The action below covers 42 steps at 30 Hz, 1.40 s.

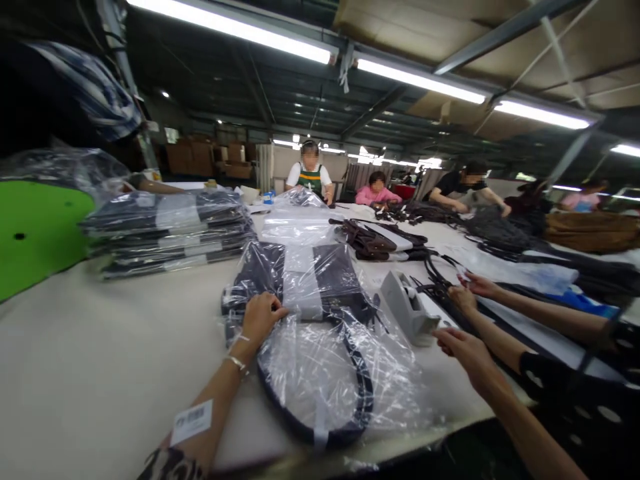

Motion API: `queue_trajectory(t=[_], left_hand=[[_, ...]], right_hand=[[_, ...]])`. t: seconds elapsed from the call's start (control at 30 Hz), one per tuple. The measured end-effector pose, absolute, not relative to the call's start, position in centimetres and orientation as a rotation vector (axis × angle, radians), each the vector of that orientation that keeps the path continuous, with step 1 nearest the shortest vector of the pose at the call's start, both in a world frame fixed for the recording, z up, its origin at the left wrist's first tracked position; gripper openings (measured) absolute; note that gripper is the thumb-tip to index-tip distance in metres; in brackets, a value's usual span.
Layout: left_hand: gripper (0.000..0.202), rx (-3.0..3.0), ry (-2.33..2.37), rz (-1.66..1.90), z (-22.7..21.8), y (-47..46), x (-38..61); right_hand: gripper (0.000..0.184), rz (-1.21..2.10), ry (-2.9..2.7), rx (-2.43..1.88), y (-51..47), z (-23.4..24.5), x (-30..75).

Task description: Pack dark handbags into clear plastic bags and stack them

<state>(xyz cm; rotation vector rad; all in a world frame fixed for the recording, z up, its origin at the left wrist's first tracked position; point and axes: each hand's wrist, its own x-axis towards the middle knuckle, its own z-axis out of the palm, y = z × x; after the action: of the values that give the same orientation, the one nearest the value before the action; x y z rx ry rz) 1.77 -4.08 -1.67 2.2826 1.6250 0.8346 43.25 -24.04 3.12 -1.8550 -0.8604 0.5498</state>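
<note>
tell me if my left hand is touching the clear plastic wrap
Touching: the head view shows the left hand on the clear plastic wrap, with its curled fingers against the part covering the dark bag.

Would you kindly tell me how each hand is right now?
Left hand: partly curled on the wrapped bag; grip unclear.
Right hand: bunched at the tape dispenser; cannot tell if holding anything.

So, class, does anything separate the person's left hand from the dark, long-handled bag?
Yes: a clear, crinkled plastic wrapper covers the dark, long-handled bag, with the left hand outside it, at the bag's near side.
</note>
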Motion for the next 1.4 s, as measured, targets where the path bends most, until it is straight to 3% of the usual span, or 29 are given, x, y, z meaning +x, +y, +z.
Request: queue_trajectory(t=[0.17, 0.3, 0.53, 0.63, 0.7, 0.83, 1.0, 1.1, 1.23, 1.4], left_hand=[[0.016, 2.259, 1.654, 0.859, -1.6, -4.5, 2.0], [0.015, 2.25, 1.648, 0.867, -1.5, -4.6, 2.0], [0.014, 2.241, 1.629, 0.898, -1.8, -4.6, 2.0], [0.014, 2.254, 1.627, 0.911, -2.2, -4.4, 2.0], [0.014, 2.261, 1.614, 0.919, -2.4, -4.3, 2.0], [0.015, 2.269, 1.597, 0.935, -2.6, -4.3, 1.9], [0.013, 2.268, 1.609, 0.913, -2.2, -4.5, 1.8], [0.013, 2.277, 1.636, 0.861, -1.8, -4.6, 1.8], [0.014, 2.295, 1.67, 0.825, -1.6, -4.7, 1.9], [0.013, 2.283, 1.674, 0.786, -1.5, -4.7, 1.9]], right_hand=[[0.03, 0.887, -1.494, -1.605, -18.5, 8.2, 30.6], [0.025, 1.045, -1.796, -1.497, -12.7, 7.3, 21.7], [0.02, 0.519, -1.998, -2.121, -5.7, 3.5, 19.0], [0.021, 0.493, -2.004, -2.199, -5.1, 3.4, 18.7], [0.03, 0.389, -2.01, -2.28, -5.1, 3.6, 18.8], [0.066, 0.205, -2.026, -2.426, -5.7, 4.3, 19.9], [0.062, 0.057, -1.962, -2.298, -6.6, 4.3, 20.7], [0.084, -0.186, -1.977, -2.047, -6.7, 2.5, 19.9], [0.115, 0.074, -1.96, -2.09, -6.2, -0.1, 20.1], [0.112, 0.326, -1.806, -2.111, -5.6, -0.1, 21.5]])
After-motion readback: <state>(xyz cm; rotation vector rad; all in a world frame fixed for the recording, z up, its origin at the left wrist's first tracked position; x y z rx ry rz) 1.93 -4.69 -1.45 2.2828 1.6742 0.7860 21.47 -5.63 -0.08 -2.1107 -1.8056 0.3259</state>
